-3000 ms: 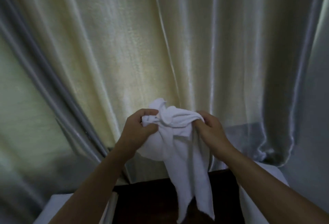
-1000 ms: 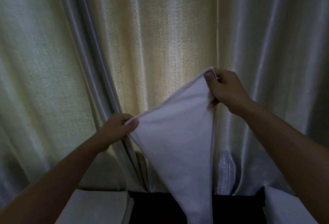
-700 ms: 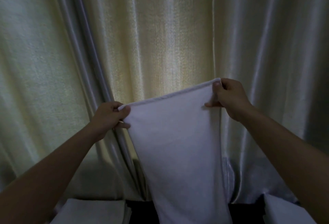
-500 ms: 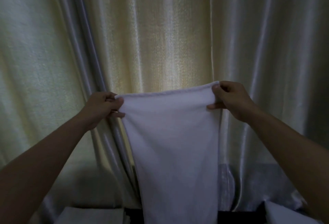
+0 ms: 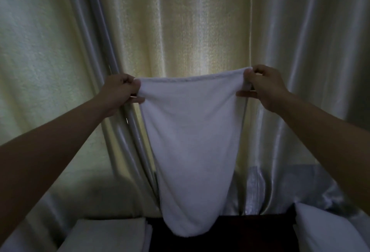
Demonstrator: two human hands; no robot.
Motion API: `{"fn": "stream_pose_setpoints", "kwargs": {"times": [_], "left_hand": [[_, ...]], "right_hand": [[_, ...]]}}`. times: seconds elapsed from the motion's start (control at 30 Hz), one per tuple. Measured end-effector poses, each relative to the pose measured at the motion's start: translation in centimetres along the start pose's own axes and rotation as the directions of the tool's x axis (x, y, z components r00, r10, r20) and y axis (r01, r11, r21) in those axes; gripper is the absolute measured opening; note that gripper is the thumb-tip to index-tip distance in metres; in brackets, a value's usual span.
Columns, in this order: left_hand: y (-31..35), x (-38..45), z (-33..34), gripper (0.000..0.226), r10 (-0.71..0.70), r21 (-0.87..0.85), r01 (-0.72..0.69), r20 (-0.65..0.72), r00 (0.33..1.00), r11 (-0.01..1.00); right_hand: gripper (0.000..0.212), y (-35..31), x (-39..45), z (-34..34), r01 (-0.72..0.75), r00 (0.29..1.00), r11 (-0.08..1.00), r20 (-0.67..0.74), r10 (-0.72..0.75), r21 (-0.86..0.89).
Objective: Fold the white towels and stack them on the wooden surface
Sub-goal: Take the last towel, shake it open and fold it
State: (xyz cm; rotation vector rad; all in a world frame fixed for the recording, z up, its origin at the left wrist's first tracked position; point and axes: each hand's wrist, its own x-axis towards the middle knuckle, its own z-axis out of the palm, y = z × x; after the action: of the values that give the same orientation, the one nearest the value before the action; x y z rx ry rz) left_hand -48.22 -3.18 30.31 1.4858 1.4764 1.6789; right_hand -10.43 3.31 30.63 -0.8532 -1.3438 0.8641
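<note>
A white towel (image 5: pixel 192 147) hangs spread out in front of me, its top edge stretched level. My left hand (image 5: pixel 120 91) pinches its top left corner and my right hand (image 5: pixel 264 87) pinches its top right corner. The towel narrows downward and its rounded lower end hangs just over the dark wooden surface (image 5: pixel 248 231). A stack of folded white towels (image 5: pixel 108 233) lies at the bottom left on that surface.
A pale shiny curtain (image 5: pixel 200 21) fills the whole background right behind the towel. More white cloth (image 5: pixel 324 229) lies at the bottom right edge of the wooden surface.
The bunched towel has been opened out. My left hand rose and moved left until the top edge went from slanted to level; the towel's lower end now hangs in view.
</note>
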Motion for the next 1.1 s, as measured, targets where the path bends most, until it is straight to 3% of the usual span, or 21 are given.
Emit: {"fn": "stream_pose_setpoints", "kwargs": {"times": [0.27,0.5,0.67,0.97,1.1], "left_hand": [[-0.3,-5.8,-0.2,0.018,0.014,-0.017,-0.014,0.015,1.000,1.000],[-4.1,-17.9,-0.9,0.026,-0.055,0.012,0.054,0.049,0.997,0.998],[-7.3,-26.3,-1.6,0.018,-0.126,-0.007,0.126,0.071,0.990,0.992],[-10.4,-36.0,-1.9,0.018,-0.240,0.092,0.227,0.155,0.958,0.969],[-12.8,-36.5,-1.9,0.010,-0.249,0.249,0.196,0.203,0.947,0.949]], "right_hand": [[0.021,0.0,-5.6,-1.3,-0.009,0.997,1.000,-0.072,0.008,-0.022],[0.021,2.1,-15.8,-5.2,-0.077,0.996,0.996,0.028,0.079,-0.051],[0.025,4.3,-23.7,-7.5,-0.139,0.984,0.987,0.103,0.147,-0.084],[0.034,8.5,-32.3,-10.5,-0.277,0.935,0.944,0.177,0.308,-0.180],[0.039,11.1,-32.9,-11.2,-0.266,0.927,0.922,0.187,0.324,-0.282]]}}
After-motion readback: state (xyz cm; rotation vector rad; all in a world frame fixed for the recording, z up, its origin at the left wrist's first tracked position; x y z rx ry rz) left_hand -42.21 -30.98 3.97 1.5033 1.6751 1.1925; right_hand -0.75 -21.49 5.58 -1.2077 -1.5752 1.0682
